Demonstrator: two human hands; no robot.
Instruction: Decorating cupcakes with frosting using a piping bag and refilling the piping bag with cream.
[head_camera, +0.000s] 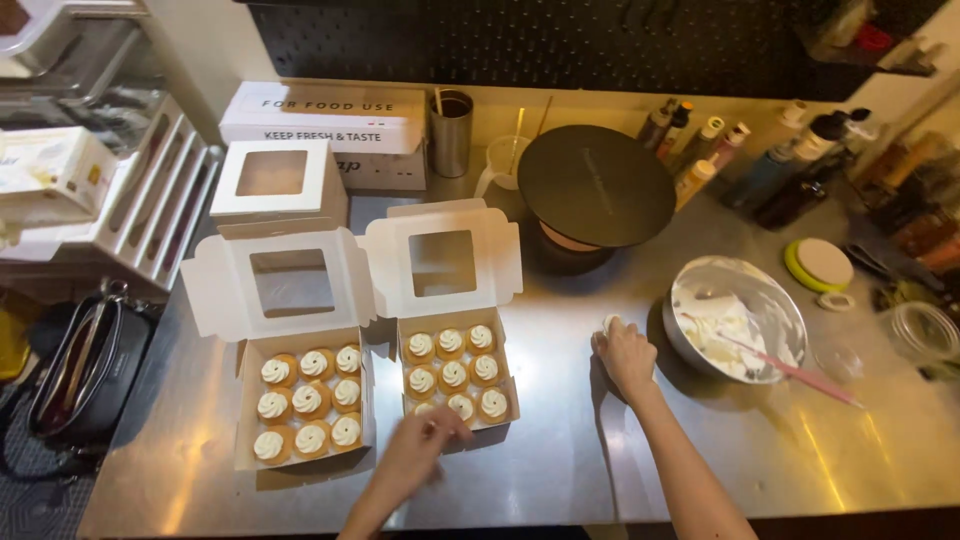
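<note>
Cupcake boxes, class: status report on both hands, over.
Left hand at front edge of right box, blurred, grip unclear. Right hand on steel table, closed over something white. Left box full, lid open. Bowl beside right hand.

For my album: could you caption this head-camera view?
Left hand at an open cupcake box; right hand presses a white cloth beside a frosting bowl.

The table (560, 440) is showing brushed metal, smooth and glaring under the light. The two open cupcake boxes (305, 455) (458, 262) are looking like matt white card. The mixing bowl (790, 310) is gleaming as polished metal, and the turntable (596, 185) is looking matt black.
</note>
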